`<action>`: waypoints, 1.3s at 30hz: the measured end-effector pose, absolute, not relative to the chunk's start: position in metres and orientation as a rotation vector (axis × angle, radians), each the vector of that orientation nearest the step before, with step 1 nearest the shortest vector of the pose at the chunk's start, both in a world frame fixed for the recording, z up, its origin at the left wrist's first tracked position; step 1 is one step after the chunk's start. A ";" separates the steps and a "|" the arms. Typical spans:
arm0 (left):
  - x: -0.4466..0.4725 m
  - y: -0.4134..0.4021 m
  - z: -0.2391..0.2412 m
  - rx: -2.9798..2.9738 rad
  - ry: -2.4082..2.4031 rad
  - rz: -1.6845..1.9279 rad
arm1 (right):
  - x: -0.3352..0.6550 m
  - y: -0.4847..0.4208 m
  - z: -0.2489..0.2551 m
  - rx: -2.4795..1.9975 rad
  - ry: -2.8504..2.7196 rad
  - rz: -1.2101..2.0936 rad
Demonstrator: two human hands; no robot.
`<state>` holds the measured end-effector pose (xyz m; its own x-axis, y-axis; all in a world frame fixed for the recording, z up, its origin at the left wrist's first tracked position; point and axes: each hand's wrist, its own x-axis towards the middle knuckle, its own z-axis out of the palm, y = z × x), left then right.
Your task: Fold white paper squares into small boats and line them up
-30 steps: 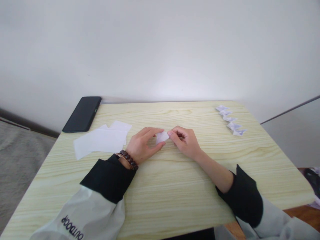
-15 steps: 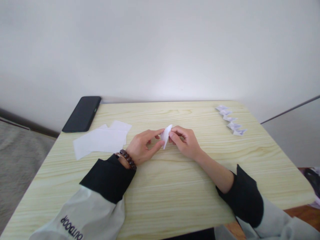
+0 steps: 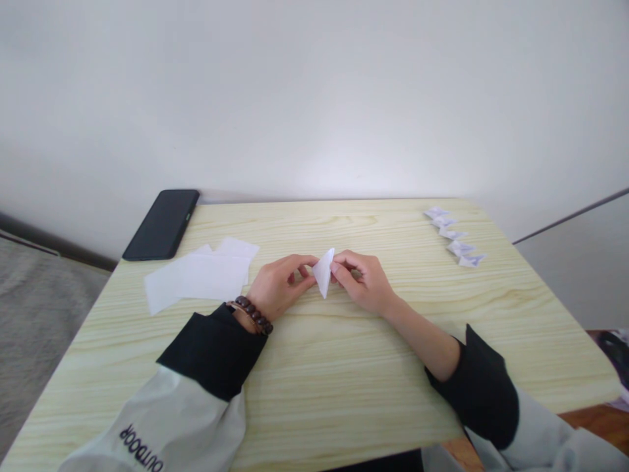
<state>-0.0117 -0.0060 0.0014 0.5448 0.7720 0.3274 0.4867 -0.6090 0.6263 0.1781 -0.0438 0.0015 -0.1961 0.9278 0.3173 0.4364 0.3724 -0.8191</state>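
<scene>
Head view: folded white paper piece (image 3: pixel 324 271), triangular, point down, held upright just above surface (image 3: pixel 344 367) mid-table. Left hand (image 3: pixel 280 285) pinches its left edge, fingers curled. Right hand (image 3: pixel 361 278) pinches right edge, fingers bent. Flat white paper sheets (image 3: pixel 201 275) lie left. Black phone (image 3: pixel 163 223), glossy, at far left corner. Row of small folded paper pieces (image 3: pixel 455 237) far right. Surface pale wood grain.

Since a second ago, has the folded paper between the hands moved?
Yes. The folded paper has tipped up from nearly flat to standing on its point, without drifting relative to the black phone.
</scene>
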 end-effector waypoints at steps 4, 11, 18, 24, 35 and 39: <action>-0.012 -0.006 0.000 2.335 1.035 0.822 | 0.179 -0.044 -0.001 -1.173 -1.808 0.761; -0.012 -0.005 0.002 2.389 1.049 0.798 | 0.179 -0.045 0.002 -1.121 -1.861 0.780; -0.011 -0.007 0.004 2.378 1.076 0.772 | 0.178 -0.045 0.003 -1.128 -1.891 0.724; -0.011 -0.008 0.002 2.353 1.090 0.762 | 0.180 -0.044 0.001 -1.117 -1.904 0.706; -0.012 -0.007 0.000 2.398 1.098 0.760 | 0.180 -0.045 0.003 -1.153 -1.947 0.600; -0.012 -0.006 -0.001 2.452 1.082 0.764 | 0.180 -0.044 0.002 -1.167 -1.966 0.543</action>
<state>-0.0122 -0.0059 -0.0011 0.5623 0.7570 0.3328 0.5668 -0.6459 0.5114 0.1796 -0.0437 0.0015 -0.2827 0.8719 0.3999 0.5429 0.4891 -0.6826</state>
